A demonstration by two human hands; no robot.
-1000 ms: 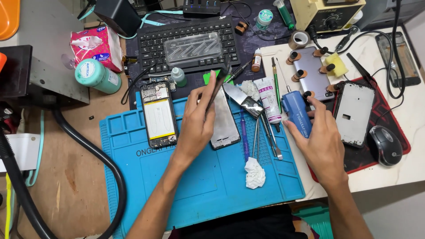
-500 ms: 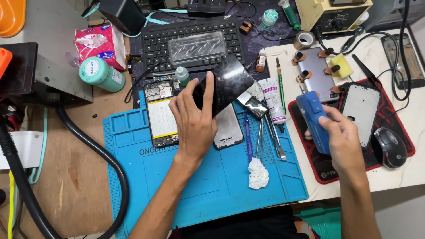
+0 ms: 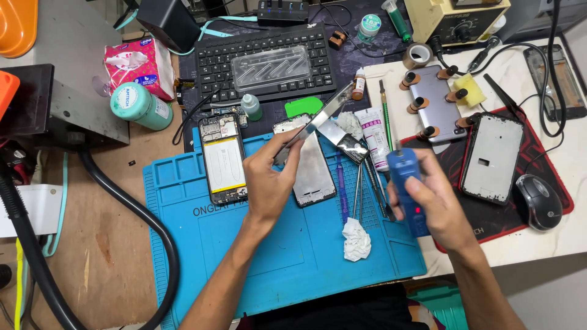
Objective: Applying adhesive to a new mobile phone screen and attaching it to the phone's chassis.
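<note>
Thin phone screen panel point(image 3: 321, 116): dark, glossy, seen nearly edge-on, tilted with its far end up to the right, raised above the blue mat. Pinched at its near-left end.

Blue electric screwdriver point(image 3: 408, 186): stubby plastic body, tip pointing far, small red mark low on the near side. Held roughly upright over the mat's right edge, just beside a row of hand tools.
</note>
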